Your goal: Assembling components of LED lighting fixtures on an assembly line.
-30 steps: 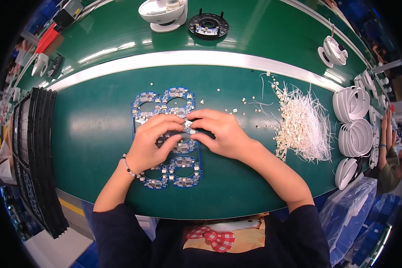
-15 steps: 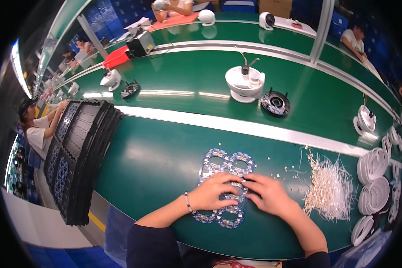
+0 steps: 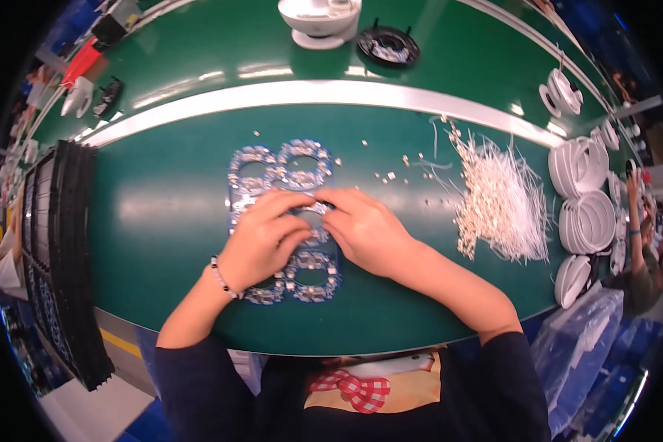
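A blue circuit board panel [image 3: 311, 289] made of several joined ring-shaped boards lies flat on the green table. My left hand [image 3: 261, 236] rests over its middle, fingers curled onto it, a beaded bracelet at the wrist. From the other side my right hand [image 3: 368, 230] reaches in, its bent fingers closed on the panel's right part. Both index fingertips nearly meet above one ring; anything small between them is hidden. Right of the hands lies a heap of white wires with small cream connectors [image 3: 493, 199].
Loose connectors [image 3: 390, 176] are scattered between panel and heap. Stacked black trays [image 3: 59, 243] stand at the left edge. Stacks of white rings [image 3: 586, 221] line the right. Beyond the white rail [image 3: 331, 93] are a white housing [image 3: 320, 18] and a black round part [image 3: 388, 46].
The view has tilted down and turned, so the table appears nearer and the far bench has mostly left the picture. Both hands stay over the panel's middle.
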Demonstrator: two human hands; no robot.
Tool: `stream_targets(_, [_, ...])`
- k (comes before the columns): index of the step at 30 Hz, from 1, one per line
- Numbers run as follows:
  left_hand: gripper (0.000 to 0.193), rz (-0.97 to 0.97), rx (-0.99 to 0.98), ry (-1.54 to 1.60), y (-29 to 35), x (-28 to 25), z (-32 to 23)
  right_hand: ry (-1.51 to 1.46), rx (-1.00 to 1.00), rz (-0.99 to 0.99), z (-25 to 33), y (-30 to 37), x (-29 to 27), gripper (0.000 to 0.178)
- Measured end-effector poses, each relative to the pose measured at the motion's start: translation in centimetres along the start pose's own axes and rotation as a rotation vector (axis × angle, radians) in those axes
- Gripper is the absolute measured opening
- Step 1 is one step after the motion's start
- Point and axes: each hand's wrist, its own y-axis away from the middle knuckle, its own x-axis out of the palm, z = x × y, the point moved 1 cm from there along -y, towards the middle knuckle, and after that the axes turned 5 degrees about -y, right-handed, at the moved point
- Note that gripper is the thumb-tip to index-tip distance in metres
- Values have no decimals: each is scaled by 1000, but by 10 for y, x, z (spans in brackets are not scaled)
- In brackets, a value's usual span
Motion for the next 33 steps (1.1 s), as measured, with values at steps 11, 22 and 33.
stream_targets(11, [8, -16, -202, 223, 8, 4, -9, -218, 72, -121, -8, 7, -1, 8])
stream_targets(22, [15, 217, 185, -52, -55, -3, -28, 125, 177, -12, 12, 72, -98, 19])
stream_targets(33, [46, -47, 241, -522, -335, 112, 101, 900, 583, -914, -7, 231, -200, 17])
